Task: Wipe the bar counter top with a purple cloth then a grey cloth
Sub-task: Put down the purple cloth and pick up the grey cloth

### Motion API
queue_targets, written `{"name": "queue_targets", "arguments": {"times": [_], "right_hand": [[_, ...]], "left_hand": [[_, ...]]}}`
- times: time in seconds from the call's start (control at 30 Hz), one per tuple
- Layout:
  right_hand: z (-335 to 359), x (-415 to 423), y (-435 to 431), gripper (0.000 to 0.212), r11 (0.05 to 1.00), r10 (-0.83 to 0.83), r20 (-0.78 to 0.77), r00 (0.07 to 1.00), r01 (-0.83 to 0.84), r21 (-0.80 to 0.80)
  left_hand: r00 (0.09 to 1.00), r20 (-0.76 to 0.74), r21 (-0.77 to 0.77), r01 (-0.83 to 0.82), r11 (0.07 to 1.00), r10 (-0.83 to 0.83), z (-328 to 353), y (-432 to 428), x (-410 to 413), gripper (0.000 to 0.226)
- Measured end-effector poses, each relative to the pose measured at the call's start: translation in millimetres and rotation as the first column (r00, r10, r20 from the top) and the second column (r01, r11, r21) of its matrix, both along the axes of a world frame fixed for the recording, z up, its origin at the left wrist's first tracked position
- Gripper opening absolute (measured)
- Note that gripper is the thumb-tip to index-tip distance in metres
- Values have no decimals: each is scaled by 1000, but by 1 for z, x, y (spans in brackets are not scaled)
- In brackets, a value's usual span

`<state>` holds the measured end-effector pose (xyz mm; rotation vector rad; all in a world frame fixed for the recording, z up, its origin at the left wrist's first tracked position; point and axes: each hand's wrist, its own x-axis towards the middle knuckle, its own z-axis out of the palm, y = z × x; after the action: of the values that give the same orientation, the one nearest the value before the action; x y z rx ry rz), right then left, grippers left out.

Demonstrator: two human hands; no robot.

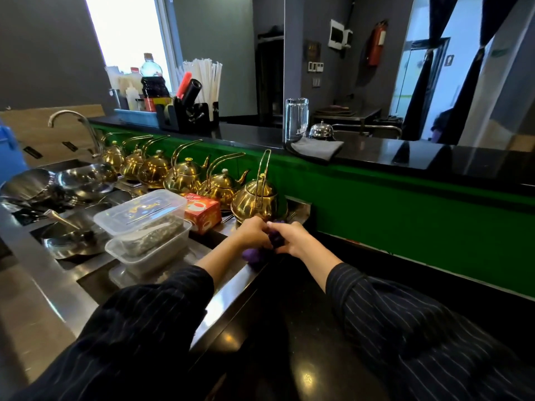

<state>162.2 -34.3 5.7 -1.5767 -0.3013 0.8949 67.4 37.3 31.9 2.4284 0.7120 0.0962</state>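
A purple cloth (252, 255) is bunched between my two hands at the steel edge beside the nearest gold teapot. My left hand (252, 231) and my right hand (292, 237) are both closed on it, knuckles almost touching. Most of the cloth is hidden by my fingers. A grey cloth (317, 148) lies folded on the raised black bar counter top (405, 157), up and to the right of my hands, next to a metal bell (320, 130). A lower black counter (304, 357) runs under my forearms.
A row of gold teapots (185, 176) lines the green wall (405, 215). Stacked plastic containers (144, 227) and a red tea box (202, 212) sit left of my hands. Steel bowls (84, 178) and a tap (75, 120) are farther left. A tall glass (296, 118) stands on the bar.
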Motion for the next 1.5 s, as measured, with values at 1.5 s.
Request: {"name": "queue_targets", "arguments": {"times": [1.5], "right_hand": [[127,187,-7,76,710,670,741,-41,324,-625]], "left_hand": [[949,223,727,-9,687,-224,82,45,202,57]]}}
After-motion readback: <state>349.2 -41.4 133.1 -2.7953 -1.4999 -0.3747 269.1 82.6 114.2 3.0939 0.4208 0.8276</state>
